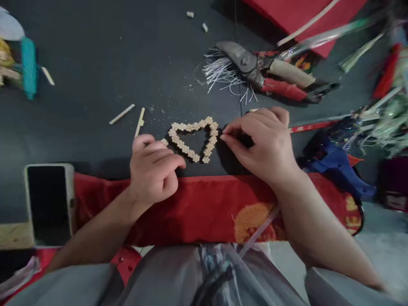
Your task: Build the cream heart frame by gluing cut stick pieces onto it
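A heart-shaped outline of small cream flower-like beads or slices (208, 146) lies on the dark table, with a small gap near its lower tip. To its left is my left hand (155, 170), its fingers curled under and the palm side hidden, so I cannot see what it may hold. A small pale piece (165, 142) lies by those fingers. Just right of the outline, my right hand (259, 142) has thumb and forefinger pinched together at the outline's edge. Anything between those tips is too small to make out.
Red-handled pruning shears (267, 74) lie behind my right hand by white bristles (219, 70). A blue glue gun (341, 165) is at the right. Thin pale sticks (122, 114) lie behind my left hand. A phone (49, 204) and red cloth (204, 208) are in front.
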A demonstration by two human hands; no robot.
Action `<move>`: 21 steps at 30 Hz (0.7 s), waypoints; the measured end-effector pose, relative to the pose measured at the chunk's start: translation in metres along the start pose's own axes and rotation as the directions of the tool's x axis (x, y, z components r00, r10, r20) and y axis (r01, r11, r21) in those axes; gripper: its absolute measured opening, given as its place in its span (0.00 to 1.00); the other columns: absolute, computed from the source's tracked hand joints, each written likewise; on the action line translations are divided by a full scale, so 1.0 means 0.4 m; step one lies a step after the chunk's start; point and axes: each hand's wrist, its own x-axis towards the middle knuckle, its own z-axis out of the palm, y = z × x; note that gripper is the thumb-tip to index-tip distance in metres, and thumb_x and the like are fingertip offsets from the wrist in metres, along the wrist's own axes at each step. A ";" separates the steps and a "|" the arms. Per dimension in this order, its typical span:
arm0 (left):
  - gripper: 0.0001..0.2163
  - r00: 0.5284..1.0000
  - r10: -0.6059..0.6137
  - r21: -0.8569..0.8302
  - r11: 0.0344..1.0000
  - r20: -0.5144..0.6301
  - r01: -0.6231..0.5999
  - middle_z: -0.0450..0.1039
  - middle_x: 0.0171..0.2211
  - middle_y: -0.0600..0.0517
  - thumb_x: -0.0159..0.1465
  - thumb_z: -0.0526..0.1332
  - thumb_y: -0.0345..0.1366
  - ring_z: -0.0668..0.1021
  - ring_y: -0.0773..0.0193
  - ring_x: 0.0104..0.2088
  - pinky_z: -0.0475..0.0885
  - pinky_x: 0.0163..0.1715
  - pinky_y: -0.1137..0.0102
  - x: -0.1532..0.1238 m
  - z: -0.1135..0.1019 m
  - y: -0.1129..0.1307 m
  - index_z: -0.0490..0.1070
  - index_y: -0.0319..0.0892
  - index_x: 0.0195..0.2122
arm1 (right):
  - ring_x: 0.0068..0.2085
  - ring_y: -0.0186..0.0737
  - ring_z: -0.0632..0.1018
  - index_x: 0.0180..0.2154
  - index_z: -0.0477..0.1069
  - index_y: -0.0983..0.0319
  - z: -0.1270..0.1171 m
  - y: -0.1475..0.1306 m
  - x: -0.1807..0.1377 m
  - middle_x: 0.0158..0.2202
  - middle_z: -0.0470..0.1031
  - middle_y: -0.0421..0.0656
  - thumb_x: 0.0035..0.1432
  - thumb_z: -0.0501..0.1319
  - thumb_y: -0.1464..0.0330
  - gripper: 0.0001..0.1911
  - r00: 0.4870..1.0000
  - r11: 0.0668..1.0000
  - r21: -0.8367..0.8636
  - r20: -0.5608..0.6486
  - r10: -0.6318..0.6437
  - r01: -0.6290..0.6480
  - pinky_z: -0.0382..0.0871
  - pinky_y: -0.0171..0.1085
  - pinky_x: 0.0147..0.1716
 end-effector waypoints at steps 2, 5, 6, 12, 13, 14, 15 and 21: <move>0.13 1.000 0.002 -0.010 1.000 0.004 -0.002 0.68 0.18 0.60 0.54 0.51 0.20 0.69 0.68 0.20 0.62 0.36 0.62 0.000 0.001 -0.002 0.67 0.46 0.27 | 0.39 0.47 0.76 0.35 0.73 0.56 0.001 0.004 0.001 0.32 0.77 0.42 0.67 0.57 0.63 0.09 1.000 1.000 -0.003 0.002 0.014 -0.014 0.61 0.50 0.49; 0.12 1.000 0.005 -0.011 1.000 -0.006 -0.005 0.67 0.17 0.61 0.53 0.51 0.20 0.68 0.68 0.20 0.61 0.36 0.62 -0.002 0.004 -0.004 0.67 0.46 0.26 | 0.40 0.48 0.76 0.36 0.74 0.56 -0.006 0.003 0.003 0.33 0.78 0.43 0.67 0.57 0.63 0.09 1.000 1.000 -0.002 0.010 0.019 -0.019 0.61 0.50 0.49; 0.12 1.000 0.007 -0.006 1.000 -0.015 -0.007 0.66 0.17 0.61 0.52 0.52 0.20 0.67 0.68 0.20 0.61 0.36 0.62 -0.003 0.005 -0.003 0.67 0.46 0.26 | 0.40 0.48 0.76 0.36 0.74 0.56 -0.013 -0.001 0.004 0.34 0.78 0.44 0.67 0.56 0.64 0.09 1.000 1.000 0.001 0.013 0.016 -0.016 0.61 0.50 0.48; 0.11 0.999 -0.036 0.093 0.995 0.017 0.034 0.73 0.23 0.58 0.55 0.56 0.24 0.74 0.62 0.28 0.64 0.43 0.60 -0.006 -0.011 0.020 0.70 0.49 0.32 | 0.41 0.50 0.76 0.35 0.74 0.58 -0.094 -0.047 -0.007 0.34 0.78 0.46 0.66 0.56 0.70 0.09 0.971 0.994 -0.080 0.234 -0.053 0.074 0.64 0.47 0.43; 0.11 0.998 -0.056 0.103 0.993 0.020 0.053 0.74 0.25 0.57 0.56 0.57 0.25 0.75 0.60 0.31 0.64 0.44 0.59 -0.006 -0.016 0.028 0.70 0.49 0.34 | 0.40 0.50 0.76 0.35 0.74 0.59 -0.109 -0.052 -0.009 0.33 0.78 0.46 0.65 0.56 0.70 0.09 0.956 0.991 -0.091 0.286 -0.072 0.102 0.65 0.47 0.42; 0.10 0.996 -0.080 0.118 0.990 0.029 0.076 0.75 0.28 0.55 0.58 0.58 0.27 0.76 0.59 0.33 0.64 0.44 0.59 -0.004 -0.021 0.037 0.71 0.49 0.36 | 0.40 0.50 0.76 0.34 0.74 0.59 -0.122 -0.055 -0.010 0.33 0.78 0.47 0.65 0.56 0.71 0.09 0.948 0.989 -0.089 0.308 -0.084 0.116 0.65 0.47 0.41; 0.08 0.994 -0.100 0.141 0.986 0.035 0.094 0.76 0.29 0.54 0.59 0.59 0.29 0.76 0.58 0.35 0.65 0.44 0.58 -0.002 -0.024 0.047 0.71 0.49 0.37 | 0.39 0.49 0.76 0.34 0.74 0.59 -0.132 -0.054 -0.008 0.33 0.77 0.46 0.64 0.57 0.72 0.08 0.947 0.988 -0.084 0.308 -0.095 0.127 0.66 0.46 0.40; 0.09 0.943 -0.298 0.327 0.914 0.148 0.238 0.75 0.40 0.46 0.61 0.62 0.38 0.75 0.48 0.46 0.67 0.47 0.55 0.025 -0.024 0.122 0.74 0.44 0.42 | 0.38 0.48 0.75 0.40 0.76 0.56 -0.121 -0.015 0.047 0.31 0.74 0.43 0.59 0.64 0.71 0.07 0.954 0.983 -0.036 0.251 -0.163 0.178 0.67 0.44 0.36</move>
